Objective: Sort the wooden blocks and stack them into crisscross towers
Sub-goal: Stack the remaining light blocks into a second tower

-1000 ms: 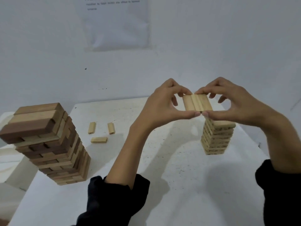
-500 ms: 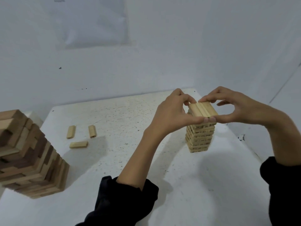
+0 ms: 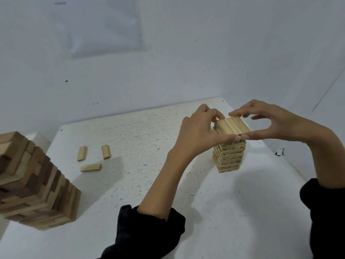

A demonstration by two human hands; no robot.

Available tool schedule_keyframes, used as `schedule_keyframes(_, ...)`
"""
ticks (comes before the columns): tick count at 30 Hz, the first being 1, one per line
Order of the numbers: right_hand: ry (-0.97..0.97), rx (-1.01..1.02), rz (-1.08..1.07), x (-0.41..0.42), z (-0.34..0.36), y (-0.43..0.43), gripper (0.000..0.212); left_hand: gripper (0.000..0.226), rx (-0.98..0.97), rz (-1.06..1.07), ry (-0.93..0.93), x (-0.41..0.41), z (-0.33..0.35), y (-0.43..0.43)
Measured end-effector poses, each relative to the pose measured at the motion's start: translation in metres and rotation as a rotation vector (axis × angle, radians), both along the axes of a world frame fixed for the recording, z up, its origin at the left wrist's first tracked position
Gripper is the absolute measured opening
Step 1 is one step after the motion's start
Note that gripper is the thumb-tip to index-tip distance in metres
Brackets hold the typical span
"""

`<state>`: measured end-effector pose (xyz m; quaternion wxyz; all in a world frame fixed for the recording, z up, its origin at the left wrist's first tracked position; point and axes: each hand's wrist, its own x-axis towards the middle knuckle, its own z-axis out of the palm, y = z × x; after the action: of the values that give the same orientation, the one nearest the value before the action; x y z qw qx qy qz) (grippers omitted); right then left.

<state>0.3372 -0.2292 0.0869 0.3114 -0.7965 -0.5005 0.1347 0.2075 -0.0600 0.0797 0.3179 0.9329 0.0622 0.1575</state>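
Observation:
A row of three pale wooden blocks (image 3: 232, 126) lies side by side at the top of the small light tower (image 3: 229, 157) on the right of the white table (image 3: 141, 184). My left hand (image 3: 197, 133) pinches the row from its left side, thumb in front and fingers behind. My right hand (image 3: 268, 122) pinches it from the right in the same way. Three loose pale blocks lie on the table: one (image 3: 82, 153), a second (image 3: 106, 151) and a third (image 3: 91, 168).
A large tower of mixed light and dark blocks (image 3: 33, 186) stands at the left edge of the table. A white wall with a sheet of paper (image 3: 100, 25) rises behind. The table's right edge runs close beside the small tower.
Both hands have lowered the row of three blocks from above the small tower down onto its top. The view has shifted right, so the large tower sits further left.

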Motion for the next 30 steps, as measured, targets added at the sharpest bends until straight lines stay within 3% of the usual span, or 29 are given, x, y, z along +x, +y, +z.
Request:
schedule_keyframes(6,0.000,0.048,-0.062,-0.007,0.008,-0.002,0.053,0.068,-0.027,-0.016,-0.019,-0.005,0.000,0.003)
schedule_keyframes(11,-0.053,0.126,-0.119,-0.018,0.022,0.004,0.041,0.050,-0.099,0.013,-0.078,-0.013,0.003,0.020)
schedule_keyframes(16,-0.094,0.253,-0.157,-0.043,0.027,0.034,0.032,0.038,-0.149,0.118,-0.142,-0.030,0.005,0.049)
schedule_keyframes(20,-0.124,0.342,-0.219,-0.071,0.017,0.070,0.042,0.021,-0.119,0.215,-0.154,-0.051,-0.005,0.079)
schedule_keyframes(24,-0.111,0.388,-0.190,-0.101,-0.008,0.118,0.042,0.022,-0.106,0.406,-0.167,-0.077,-0.026,0.104)
schedule_keyframes(30,-0.002,0.269,-0.081,-0.122,-0.082,0.191,0.041,0.048,-0.072,0.730,0.142,-0.113,-0.073,0.125)
